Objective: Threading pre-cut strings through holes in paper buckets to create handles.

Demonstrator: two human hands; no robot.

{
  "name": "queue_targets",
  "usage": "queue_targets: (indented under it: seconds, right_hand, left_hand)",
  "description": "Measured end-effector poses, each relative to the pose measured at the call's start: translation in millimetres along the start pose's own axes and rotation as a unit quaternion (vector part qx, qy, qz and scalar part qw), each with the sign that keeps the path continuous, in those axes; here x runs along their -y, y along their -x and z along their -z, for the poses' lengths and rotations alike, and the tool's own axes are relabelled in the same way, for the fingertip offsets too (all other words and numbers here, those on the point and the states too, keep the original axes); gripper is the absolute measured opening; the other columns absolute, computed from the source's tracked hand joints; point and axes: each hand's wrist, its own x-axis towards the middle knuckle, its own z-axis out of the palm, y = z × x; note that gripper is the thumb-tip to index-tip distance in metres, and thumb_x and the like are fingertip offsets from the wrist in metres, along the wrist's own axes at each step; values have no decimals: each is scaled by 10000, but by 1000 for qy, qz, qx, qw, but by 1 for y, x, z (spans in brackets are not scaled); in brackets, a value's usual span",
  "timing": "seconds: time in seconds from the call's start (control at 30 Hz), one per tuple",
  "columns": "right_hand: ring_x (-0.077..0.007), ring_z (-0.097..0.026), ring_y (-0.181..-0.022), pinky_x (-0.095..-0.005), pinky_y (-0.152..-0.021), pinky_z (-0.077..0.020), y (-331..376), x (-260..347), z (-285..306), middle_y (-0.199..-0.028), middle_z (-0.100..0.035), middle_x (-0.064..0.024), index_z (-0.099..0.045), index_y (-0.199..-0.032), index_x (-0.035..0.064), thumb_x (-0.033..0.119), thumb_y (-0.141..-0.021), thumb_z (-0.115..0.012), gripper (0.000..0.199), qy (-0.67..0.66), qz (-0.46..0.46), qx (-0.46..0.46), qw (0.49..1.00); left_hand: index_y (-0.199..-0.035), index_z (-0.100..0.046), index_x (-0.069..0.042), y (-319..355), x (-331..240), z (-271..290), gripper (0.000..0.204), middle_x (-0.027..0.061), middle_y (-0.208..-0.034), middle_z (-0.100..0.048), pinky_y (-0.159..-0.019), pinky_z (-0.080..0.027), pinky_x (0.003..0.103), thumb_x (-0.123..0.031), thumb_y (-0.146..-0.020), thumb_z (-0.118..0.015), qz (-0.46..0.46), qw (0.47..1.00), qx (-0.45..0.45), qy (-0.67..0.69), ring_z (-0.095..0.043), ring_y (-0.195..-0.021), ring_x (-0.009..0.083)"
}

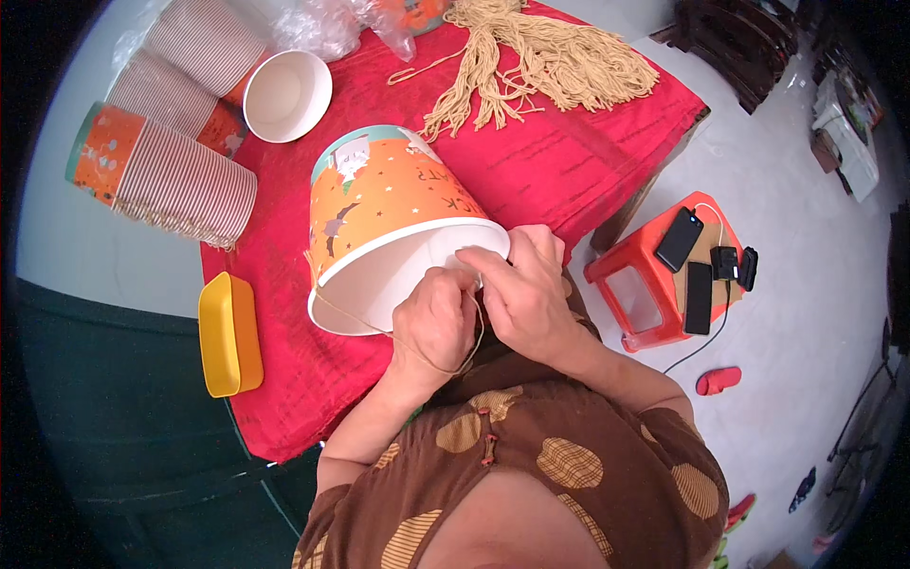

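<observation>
Fingers of my left hand (434,318) pinch thin tan string (360,322). Right hand (519,284) fingers curl closed on the smooth rim of the orange paper bucket (389,204).

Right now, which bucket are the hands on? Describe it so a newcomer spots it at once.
Start at the red cloth covering the table. At its near edge, an orange paper bucket lies tipped on its side, white inside facing the person, with the left hand and right hand at its rim working a tan string. Unlike the nested bucket stacks further left, it lies alone.
</observation>
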Motion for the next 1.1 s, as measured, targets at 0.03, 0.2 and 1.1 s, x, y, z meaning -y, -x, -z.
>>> queue_targets:
  seconds: [0.03, 0.2, 1.1]
  right_hand:
    - [-320, -489, -938, -457, -825, -352, -1, 0, 0, -899, -543, -102, -685, -1052, 94, 60, -762, -621, 298, -3, -2, 10, 1000]
    - [-332, -493, -941, -459, -831, -354, -5, -3, 6, -922, -564, -136, -672, -1038, 77, 73, -780, -600, 267, -6, 13, 57, 998]
    - [-337, -484, -906, -451, -813, -350, -3, -5, 14, -929, -565, -128, -593, -936, 97, 81, -800, -699, 173, -43, 11, 95, 994]
  left_hand:
    - [-991, -520, -27, 0, 0, 0, 280, 147, -808, -591, -585, -508, 420, 85, -774, -657, -5, 1000, -3, 1, -628, -685, 362]
    - [-992, -525, -25, 0, 0, 1, 283, 140, -802, -598, -575, -507, 410, 89, -772, -663, -18, 1000, -9, -4, -630, -671, 345]
    - [-949, -555, -15, -1, -1, 14, 182, 158, -810, -610, -613, -510, 389, 67, -836, -672, 46, 995, 9, 91, -651, -694, 343]
